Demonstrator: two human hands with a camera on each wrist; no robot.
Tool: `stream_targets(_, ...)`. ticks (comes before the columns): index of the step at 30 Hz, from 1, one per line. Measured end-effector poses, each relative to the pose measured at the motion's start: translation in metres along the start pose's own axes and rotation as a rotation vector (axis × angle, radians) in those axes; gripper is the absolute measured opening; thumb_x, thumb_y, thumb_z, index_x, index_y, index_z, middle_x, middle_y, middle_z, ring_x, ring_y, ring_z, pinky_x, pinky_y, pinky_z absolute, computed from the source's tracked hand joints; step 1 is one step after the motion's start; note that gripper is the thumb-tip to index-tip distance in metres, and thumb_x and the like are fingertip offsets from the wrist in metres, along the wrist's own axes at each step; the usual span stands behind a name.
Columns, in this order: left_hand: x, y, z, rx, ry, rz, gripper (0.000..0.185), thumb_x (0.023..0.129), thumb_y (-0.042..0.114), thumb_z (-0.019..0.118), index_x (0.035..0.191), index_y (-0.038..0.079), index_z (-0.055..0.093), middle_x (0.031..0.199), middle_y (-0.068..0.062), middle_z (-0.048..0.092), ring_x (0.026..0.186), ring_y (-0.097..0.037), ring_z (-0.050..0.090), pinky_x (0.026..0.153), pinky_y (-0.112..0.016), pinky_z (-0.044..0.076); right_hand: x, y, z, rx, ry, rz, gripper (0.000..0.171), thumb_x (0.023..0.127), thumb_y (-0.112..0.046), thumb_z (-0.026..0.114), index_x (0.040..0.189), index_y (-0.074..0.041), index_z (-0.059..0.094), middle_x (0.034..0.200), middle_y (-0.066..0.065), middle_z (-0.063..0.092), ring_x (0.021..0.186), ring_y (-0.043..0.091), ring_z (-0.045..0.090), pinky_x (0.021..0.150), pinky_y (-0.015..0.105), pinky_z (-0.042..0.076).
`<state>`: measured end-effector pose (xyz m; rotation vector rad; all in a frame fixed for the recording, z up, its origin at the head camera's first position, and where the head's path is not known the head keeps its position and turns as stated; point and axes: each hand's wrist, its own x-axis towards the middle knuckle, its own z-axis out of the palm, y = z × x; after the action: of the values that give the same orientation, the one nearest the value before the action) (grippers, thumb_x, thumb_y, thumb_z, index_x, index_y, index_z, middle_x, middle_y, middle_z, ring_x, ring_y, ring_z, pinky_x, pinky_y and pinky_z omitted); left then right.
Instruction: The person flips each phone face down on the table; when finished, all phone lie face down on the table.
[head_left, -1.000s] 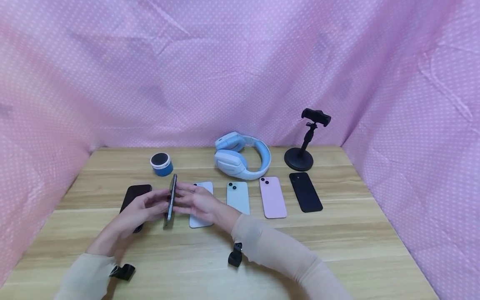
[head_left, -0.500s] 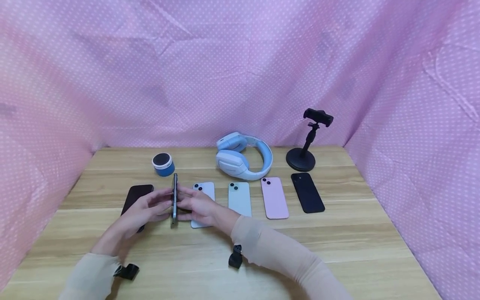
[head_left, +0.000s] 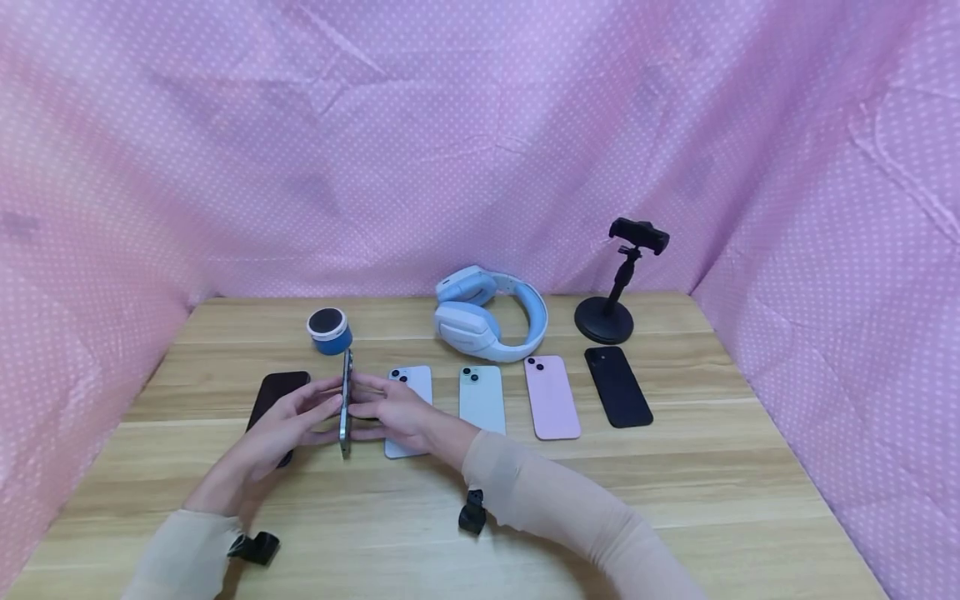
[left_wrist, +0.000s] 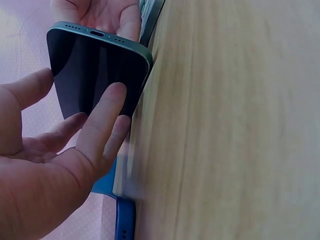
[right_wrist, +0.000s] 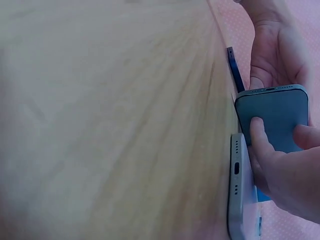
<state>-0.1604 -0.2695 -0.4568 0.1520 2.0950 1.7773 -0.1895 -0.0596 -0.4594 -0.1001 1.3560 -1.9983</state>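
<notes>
A phone (head_left: 346, 404) with a greenish frame stands on its long side close over the table, edge-on in the head view, between my two hands. My left hand (head_left: 288, 421) lays its fingertips on the dark screen; in the left wrist view its fingers (left_wrist: 102, 117) reach across the glass. From the other side, my right hand (head_left: 397, 410) presses the back, where a fingertip and thumb show in the right wrist view. Behind the left hand lies a black phone (head_left: 277, 392), partly hidden. A pale lilac phone (head_left: 417, 380) lies under the right hand.
A mint phone (head_left: 482, 396), a pink phone (head_left: 552, 398) and a black phone (head_left: 618, 387) lie in a row to the right. Behind stand a blue speaker (head_left: 330, 337), white-and-blue headphones (head_left: 480, 329) and a black phone stand (head_left: 606, 321). Pink dotted cloth (head_left: 480, 150) hangs around the table.
The held phone has turned from a slight slant to nearly straight edge-on, both hands moving with it. The head view has shifted slightly; the other things stay put.
</notes>
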Motion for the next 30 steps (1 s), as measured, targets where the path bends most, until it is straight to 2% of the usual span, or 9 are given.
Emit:
stream_targets(6,0.0,0.001,-0.001,0.0,0.006,-0.017,0.07,0.104,0.036,0.059,0.158,0.003,0.028,0.155,-0.027,0.036,0.126,-0.013,0.054,0.093,-0.042,0.057,0.0,-0.003,0.003,-0.108,0.024,-0.024,0.056,0.098,0.002,0.062,0.15,-0.016,0.051,0.144,0.012,0.057,0.123,0.029,0.061,0.098,0.052,0.053)
stream_targets(12,-0.001,0.003,-0.002,-0.014,0.0,-0.019,0.071,0.104,0.036,0.058,0.157,0.0,0.027,0.154,-0.029,0.035,0.123,-0.011,0.056,0.094,-0.042,0.056,0.002,-0.005,0.005,-0.169,0.048,-0.027,0.055,0.096,0.0,0.066,0.147,-0.017,0.055,0.139,0.011,0.061,0.119,0.027,0.064,0.095,0.05,0.056)
stream_targets(19,0.003,0.003,-0.006,-0.048,-0.01,-0.029,0.069,0.104,0.035,0.059,0.157,0.001,0.028,0.154,-0.027,0.038,0.12,-0.011,0.06,0.094,-0.043,0.056,0.003,-0.01,0.002,-0.356,0.084,-0.04,0.058,0.092,-0.008,0.075,0.146,-0.019,0.057,0.131,0.003,0.061,0.106,0.019,0.067,0.086,0.038,0.06)
stream_targets(25,0.003,0.002,-0.005,-0.073,-0.041,0.005,0.068,0.107,0.031,0.056,0.157,-0.002,0.025,0.153,-0.029,0.038,0.118,-0.013,0.061,0.094,-0.042,0.056,0.006,-0.012,-0.004,-0.502,0.076,-0.084,0.063,0.089,-0.011,0.079,0.147,-0.018,0.055,0.126,0.001,0.061,0.112,0.017,0.062,0.081,0.029,0.06)
stream_targets(30,0.004,0.002,-0.004,-0.109,-0.031,0.013,0.066,0.107,0.027,0.056,0.156,-0.004,0.025,0.149,-0.027,0.043,0.115,-0.014,0.064,0.093,-0.041,0.057,0.007,-0.012,-0.009,-0.604,0.04,-0.117,0.07,0.087,-0.01,0.082,0.15,-0.015,0.051,0.12,0.001,0.062,0.097,0.014,0.067,0.076,0.025,0.06)
